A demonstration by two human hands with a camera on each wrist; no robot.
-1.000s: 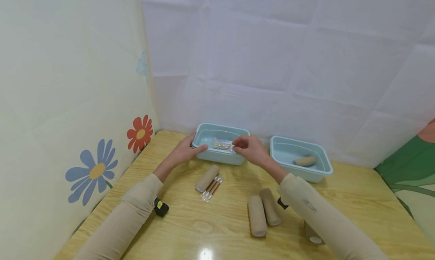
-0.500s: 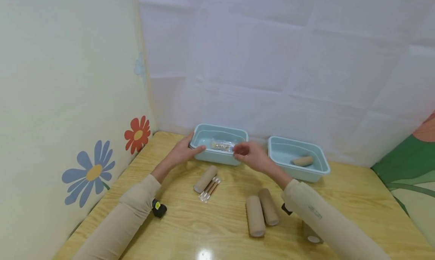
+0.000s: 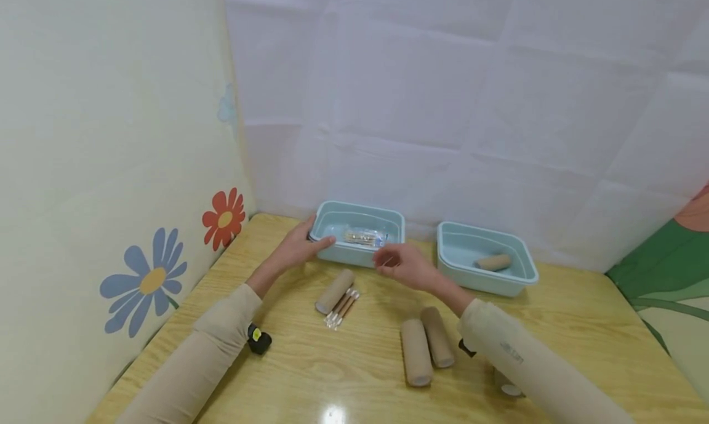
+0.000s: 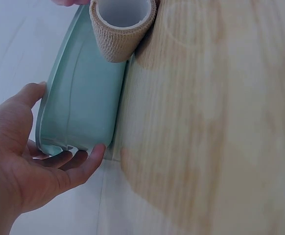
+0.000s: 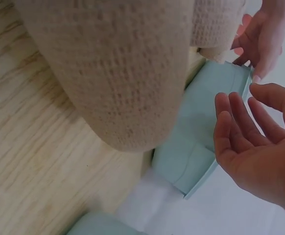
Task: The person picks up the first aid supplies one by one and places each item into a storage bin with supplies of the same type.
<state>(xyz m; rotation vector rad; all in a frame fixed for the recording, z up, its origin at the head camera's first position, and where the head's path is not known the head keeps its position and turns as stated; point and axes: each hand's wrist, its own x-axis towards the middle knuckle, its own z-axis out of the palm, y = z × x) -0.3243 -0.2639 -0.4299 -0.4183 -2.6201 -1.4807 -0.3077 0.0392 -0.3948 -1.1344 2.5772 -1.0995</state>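
My left hand (image 3: pixel 296 247) grips the left end of a light blue plastic basin (image 3: pixel 321 233); in the left wrist view its thumb is at the rim and its fingers lie along the outer end wall. Inside that basin is a clear packet of cotton swabs (image 3: pixel 362 236). My right hand (image 3: pixel 410 265) hovers at the basin's front right corner. In the right wrist view its fingers (image 5: pixel 240 120) are loosely curved, the thumb apart from them, with nothing between. In front of the basin lie a beige elastic bandage roll (image 3: pixel 335 290) and several brown-stemmed swabs (image 3: pixel 344 306) in clear wrapping.
A second light blue basin (image 3: pixel 487 281) stands to the right, holding one bandage roll (image 3: pixel 495 263). Two more rolls, a nearer one (image 3: pixel 416 353) and its neighbour (image 3: pixel 439 338), lie front centre. Another roll (image 3: pixel 506 384) is partly under the right sleeve. A white cloth backdrop (image 3: pixel 376 104) hangs behind.
My right hand has let go of the swab packet in the left basin and drawn back and down over the front right corner. The left hand keeps its hold on the basin.
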